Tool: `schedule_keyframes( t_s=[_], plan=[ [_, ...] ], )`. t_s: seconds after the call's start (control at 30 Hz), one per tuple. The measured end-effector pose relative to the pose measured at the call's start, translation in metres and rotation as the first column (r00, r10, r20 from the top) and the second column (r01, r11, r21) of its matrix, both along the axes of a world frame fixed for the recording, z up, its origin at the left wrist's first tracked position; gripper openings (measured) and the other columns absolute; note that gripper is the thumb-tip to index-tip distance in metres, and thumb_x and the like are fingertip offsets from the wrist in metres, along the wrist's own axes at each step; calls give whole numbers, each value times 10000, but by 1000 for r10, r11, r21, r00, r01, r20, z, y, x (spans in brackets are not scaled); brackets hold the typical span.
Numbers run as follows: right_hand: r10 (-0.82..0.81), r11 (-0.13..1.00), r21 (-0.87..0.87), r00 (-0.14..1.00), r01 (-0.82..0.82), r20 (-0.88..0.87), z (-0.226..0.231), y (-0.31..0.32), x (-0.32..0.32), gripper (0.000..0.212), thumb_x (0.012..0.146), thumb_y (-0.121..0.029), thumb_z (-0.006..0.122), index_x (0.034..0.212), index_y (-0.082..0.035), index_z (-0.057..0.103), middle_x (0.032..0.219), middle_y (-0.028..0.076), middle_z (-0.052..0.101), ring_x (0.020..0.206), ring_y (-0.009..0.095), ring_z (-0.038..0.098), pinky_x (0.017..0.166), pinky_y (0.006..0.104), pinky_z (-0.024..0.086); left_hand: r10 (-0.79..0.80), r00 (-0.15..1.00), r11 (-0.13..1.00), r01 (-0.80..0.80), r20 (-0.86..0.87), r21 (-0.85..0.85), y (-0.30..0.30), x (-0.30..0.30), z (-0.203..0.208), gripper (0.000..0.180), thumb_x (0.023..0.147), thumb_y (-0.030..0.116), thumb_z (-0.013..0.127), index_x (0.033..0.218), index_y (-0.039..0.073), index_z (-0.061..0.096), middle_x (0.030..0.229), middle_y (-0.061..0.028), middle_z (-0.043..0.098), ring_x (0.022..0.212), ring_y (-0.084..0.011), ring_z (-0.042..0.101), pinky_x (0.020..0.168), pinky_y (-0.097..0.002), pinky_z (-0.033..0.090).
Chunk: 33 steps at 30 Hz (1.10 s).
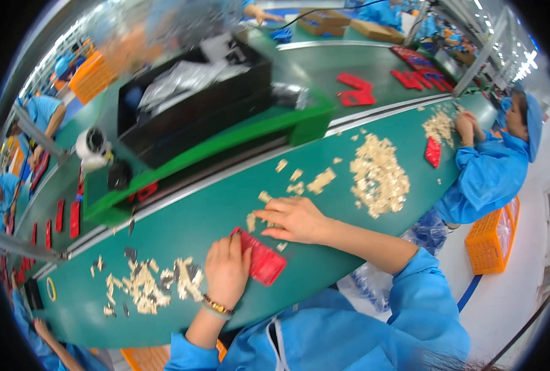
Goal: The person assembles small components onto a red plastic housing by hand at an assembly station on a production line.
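A red flat case (pixel 264 258), like a phone shell, lies tilted on the green worktop before me. My left hand (pixel 227 271) is closed on its left edge, fingers along its upper corner. Just beyond the case, my right hand (pixel 295 220) is stretched over the worktop with fingers apart. Its fingertips are close to a small cream piece (pixel 251 221); whether they touch it I cannot tell. More cream pieces (pixel 321 180) are scattered past the right hand, and a large heap of cream pieces (pixel 379 176) lies to its right.
Left of me lies a pile of cream and dark scraps (pixel 142 287). A black bin (pixel 194 99) with clear plastic bags stands on a green raised shelf (pixel 225 151). At right a co-worker in blue (pixel 488 167) handles pieces near another red case (pixel 432 152). An orange crate (pixel 492 238) stands below.
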State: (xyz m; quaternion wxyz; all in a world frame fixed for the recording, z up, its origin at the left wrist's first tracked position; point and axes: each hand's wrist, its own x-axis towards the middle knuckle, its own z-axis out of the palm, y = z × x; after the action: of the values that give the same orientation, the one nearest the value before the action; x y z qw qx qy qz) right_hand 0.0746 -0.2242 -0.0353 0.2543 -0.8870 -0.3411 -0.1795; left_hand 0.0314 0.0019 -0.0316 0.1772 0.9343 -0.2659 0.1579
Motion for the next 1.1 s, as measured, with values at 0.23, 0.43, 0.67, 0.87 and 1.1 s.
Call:
schedule_keyframes(
  t_s=[0.23, 0.43, 0.67, 0.87, 1.1],
  plan=[
    [-667, 734, 54, 704, 677, 245, 6, -201, 107, 192, 739, -63, 629, 922, -109, 664, 918, 78, 605, 890, 275, 605, 747, 404, 514, 80, 997, 995, -79, -14, 58, -7, 0, -2, 383, 799, 178, 686, 1106, -38, 613, 989, -128, 564, 875, -295, 528, 781, -385, 451],
    [-599, 483, -245, 521, 841, 608, -32, -388, 197, 256, 901, -148, 500, 1138, -122, 591, 1159, 76, 622, 1008, 289, 607, 809, 442, 485, 102, 994, 979, -92, -48, 181, -20, 0, 4, 404, 826, 187, 636, 1161, -32, 586, 1077, -111, 554, 950, -265, 518, 815, -370, 435],
    [-725, 453, -465, 618, 760, 304, -52, -435, 234, 437, 867, -63, 482, 1297, -128, 529, 1380, 32, 500, 1233, 254, 509, 918, 415, 448, 61, 998, 948, -64, 19, 311, -22, -7, 6, 438, 818, 146, 529, 1213, -42, 560, 1176, -106, 539, 1004, -229, 506, 848, -327, 418],
    [-791, 164, -541, 437, 825, 428, -20, -373, 215, 266, 835, -79, 564, 1099, -93, 598, 1056, 69, 606, 1011, 274, 613, 814, 384, 488, 83, 994, 985, -71, -69, 160, -10, -11, 1, 460, 837, 211, 580, 1243, -5, 558, 1151, -97, 536, 993, -230, 493, 854, -336, 410],
    [-691, 722, 263, 650, 640, 316, 21, -312, 56, 229, 853, -40, 630, 1081, -16, 615, 987, 123, 601, 884, 281, 581, 816, 361, 459, -342, 931, 918, 360, -129, 163, 37, -62, 3, 487, 817, 262, 604, 1208, -26, 566, 1413, -241, 432, 1332, -348, 403, 1014, -440, 410]
  ],
)
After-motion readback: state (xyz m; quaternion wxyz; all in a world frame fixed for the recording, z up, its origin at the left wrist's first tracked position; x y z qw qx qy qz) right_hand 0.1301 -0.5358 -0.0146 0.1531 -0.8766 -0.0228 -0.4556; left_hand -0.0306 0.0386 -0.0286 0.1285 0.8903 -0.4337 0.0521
